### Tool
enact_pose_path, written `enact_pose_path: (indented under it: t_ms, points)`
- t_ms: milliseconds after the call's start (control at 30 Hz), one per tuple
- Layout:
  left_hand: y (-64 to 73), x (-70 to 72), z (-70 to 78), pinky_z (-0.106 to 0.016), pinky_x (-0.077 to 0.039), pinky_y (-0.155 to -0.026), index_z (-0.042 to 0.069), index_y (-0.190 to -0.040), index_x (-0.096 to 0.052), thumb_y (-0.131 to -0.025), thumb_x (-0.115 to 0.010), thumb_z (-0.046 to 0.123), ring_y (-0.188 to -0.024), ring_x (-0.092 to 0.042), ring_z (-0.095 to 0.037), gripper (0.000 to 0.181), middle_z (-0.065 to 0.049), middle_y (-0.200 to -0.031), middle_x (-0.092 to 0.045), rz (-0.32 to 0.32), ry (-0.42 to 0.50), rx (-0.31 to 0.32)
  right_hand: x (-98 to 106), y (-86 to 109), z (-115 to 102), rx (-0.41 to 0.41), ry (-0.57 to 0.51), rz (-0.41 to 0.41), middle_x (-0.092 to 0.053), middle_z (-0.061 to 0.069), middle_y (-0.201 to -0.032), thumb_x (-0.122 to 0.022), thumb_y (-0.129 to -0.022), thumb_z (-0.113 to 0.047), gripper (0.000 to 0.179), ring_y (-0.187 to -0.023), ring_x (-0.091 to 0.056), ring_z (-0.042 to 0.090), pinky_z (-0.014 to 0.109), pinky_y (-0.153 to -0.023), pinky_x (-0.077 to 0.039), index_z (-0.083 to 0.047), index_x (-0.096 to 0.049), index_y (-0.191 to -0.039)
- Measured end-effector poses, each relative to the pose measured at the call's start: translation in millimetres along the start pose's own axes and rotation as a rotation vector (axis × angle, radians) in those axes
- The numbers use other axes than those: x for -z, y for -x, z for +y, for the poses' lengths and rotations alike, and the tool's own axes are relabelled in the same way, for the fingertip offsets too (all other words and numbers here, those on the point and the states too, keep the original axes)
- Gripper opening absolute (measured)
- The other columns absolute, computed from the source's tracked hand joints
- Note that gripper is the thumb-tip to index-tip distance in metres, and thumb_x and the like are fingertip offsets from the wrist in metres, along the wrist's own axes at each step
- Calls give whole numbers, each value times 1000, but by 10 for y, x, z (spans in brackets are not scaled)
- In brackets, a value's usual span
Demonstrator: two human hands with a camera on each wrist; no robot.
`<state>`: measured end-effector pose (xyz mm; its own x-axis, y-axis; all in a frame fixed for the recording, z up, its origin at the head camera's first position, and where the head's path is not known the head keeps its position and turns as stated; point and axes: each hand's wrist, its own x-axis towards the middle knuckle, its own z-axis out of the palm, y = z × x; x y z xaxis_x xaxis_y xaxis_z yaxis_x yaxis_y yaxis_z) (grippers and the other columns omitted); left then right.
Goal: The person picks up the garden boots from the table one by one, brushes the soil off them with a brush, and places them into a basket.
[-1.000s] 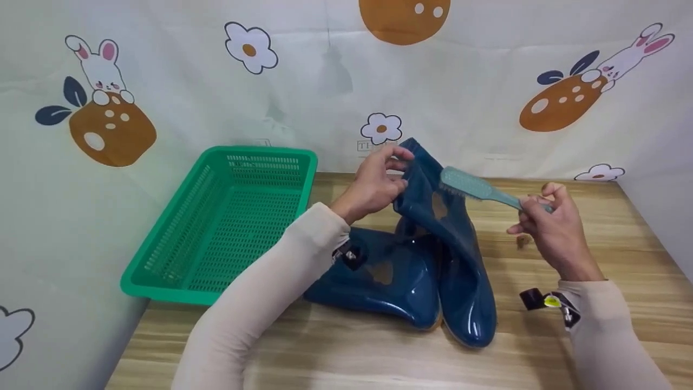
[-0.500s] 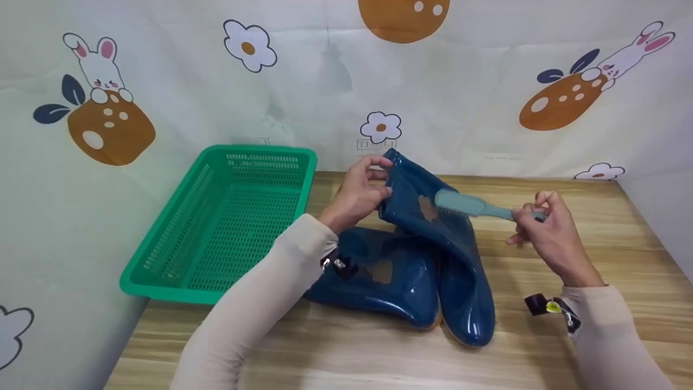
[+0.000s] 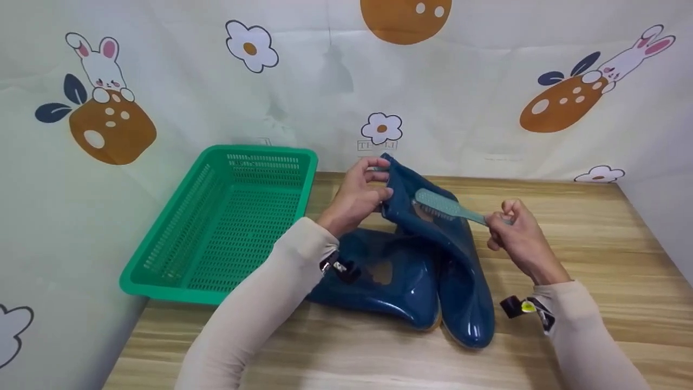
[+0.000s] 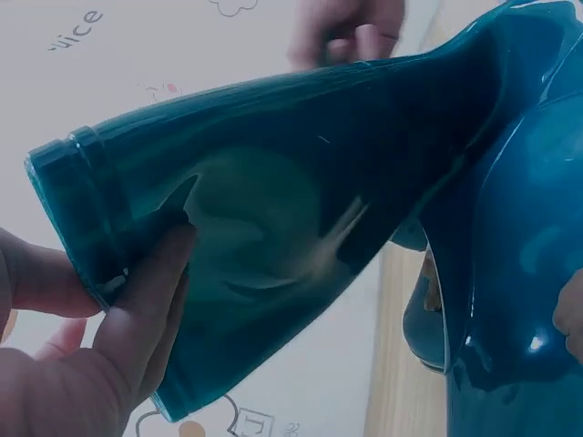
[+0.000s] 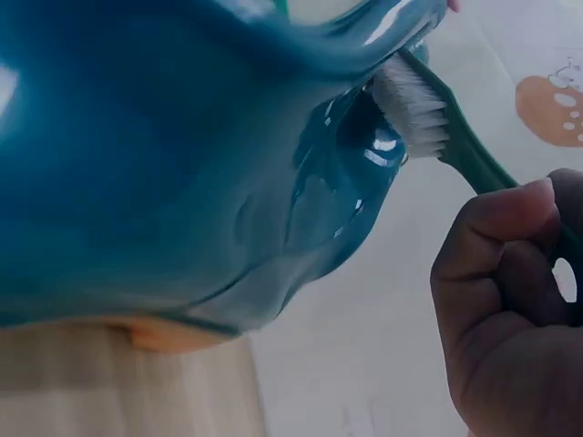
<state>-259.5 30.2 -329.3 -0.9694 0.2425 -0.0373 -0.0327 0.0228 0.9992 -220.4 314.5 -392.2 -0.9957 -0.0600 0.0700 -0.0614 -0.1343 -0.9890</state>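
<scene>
My left hand point(image 3: 357, 192) grips the open top of a glossy blue rubber boot point(image 3: 468, 292), fingers and thumb on either side of its cuff, as the left wrist view also shows. The shaft is raised and bent over to the left; its toe rests on the table. My right hand point(image 3: 518, 238) pinches the handle of a pale green scrub brush point(image 3: 445, 205). Its white bristles point(image 5: 410, 107) lie against the shaft, over a brown patch partly hidden by the brush head. A second blue boot point(image 3: 403, 300) lies on its side, with a brown stain point(image 3: 381, 272) on it.
A green slotted plastic basket point(image 3: 170, 295) stands to the left of the boots. Wood-grain table surface point(image 3: 601, 238) extends to the right. Behind and at the sides rise walls covered with printed sheeting point(image 3: 460, 97).
The boot's raised top has moved left and down with my left hand. My right hand has brought the brush left and lower, onto the brown patch of the shaft.
</scene>
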Motion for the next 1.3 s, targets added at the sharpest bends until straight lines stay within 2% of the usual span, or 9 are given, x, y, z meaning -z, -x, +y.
enact_pose_path:
  t_ms: [167, 300, 433, 567, 667, 833, 1000, 1167, 1300]
  points:
    - [4, 14, -49, -38, -55, -68, 8, -121, -46, -85, -53, -14, -84, -63, -27, 43, -16, -115, -55, 1, -3, 24, 106, 64, -66, 43, 21, 19, -41, -5, -55, -42, -88, 14, 31, -44, -31, 7, 32, -47, -17, -10, -23, -86]
    - [11, 28, -86, -38, -55, -68, 9, -123, -45, -85, -52, -15, -85, -62, -27, 45, -15, -115, -55, 10, 8, 42, 12, 46, -148, 103, -49, 25, -40, -4, -57, -43, -89, 12, 31, -46, -29, 8, 31, -46, -17, -11, -23, -86]
    - [23, 30, -102, -39, -55, -69, 8, -125, -44, -86, -51, -15, -85, -63, -28, 46, -16, -116, -56, 9, 39, 5, -105, 27, -102, 44, -80, -31, -37, -4, -59, -43, -91, 9, 29, -48, -30, 9, 29, -47, -18, -11, -23, -86]
    - [33, 48, -134, -37, -55, -69, 7, -124, -45, -85, -51, -15, -85, -64, -26, 46, -15, -115, -57, 37, 16, -17, -89, 82, -7, -66, 26, -71, -34, -5, -57, -42, -92, 7, 28, -45, -28, 7, 25, -44, -18, -10, -21, -86]
    - [46, 79, -166, -36, -55, -71, 7, -123, -46, -84, -51, -16, -86, -64, -26, 46, -15, -115, -57, 45, -24, -20, -30, 144, 17, -105, 166, -87, -34, -6, -57, -43, -93, 4, 27, -43, -27, 6, 23, -42, -18, -9, -21, -88]
    - [84, 146, -237, -33, -53, -72, 4, -122, -45, -81, -48, -22, -86, -63, -26, 49, -17, -114, -57, 42, -66, -53, 47, 195, -57, -83, 395, -95, -36, -5, -60, -48, -93, -5, 27, -41, -28, 7, 21, -41, -23, -8, -21, -90]
    - [111, 183, -299, -30, -50, -70, 1, -120, -43, -76, -45, -26, -87, -59, -28, 52, -20, -112, -56, 51, -78, -73, 168, 175, -138, -32, 474, -73, -39, -7, -59, -50, -92, -6, 26, -41, -31, 6, 21, -39, -25, -9, -25, -91]
    - [133, 189, -246, -35, -52, -64, 8, -123, -43, -82, -49, -18, -88, -61, -27, 49, -15, -118, -55, 27, -63, 22, 387, 174, -193, -57, 461, -114, -48, -4, -59, -52, -92, -5, 23, -45, -38, 8, 22, -39, -30, -9, -30, -90]
    - [144, 199, -230, -38, -54, -64, 12, -124, -43, -85, -53, -13, -88, -63, -27, 47, -11, -121, -56, 11, -30, 76, 388, 169, -130, -101, 422, -163, -46, -2, -60, -52, -93, -7, 21, -48, -40, 9, 22, -43, -33, -9, -31, -90]
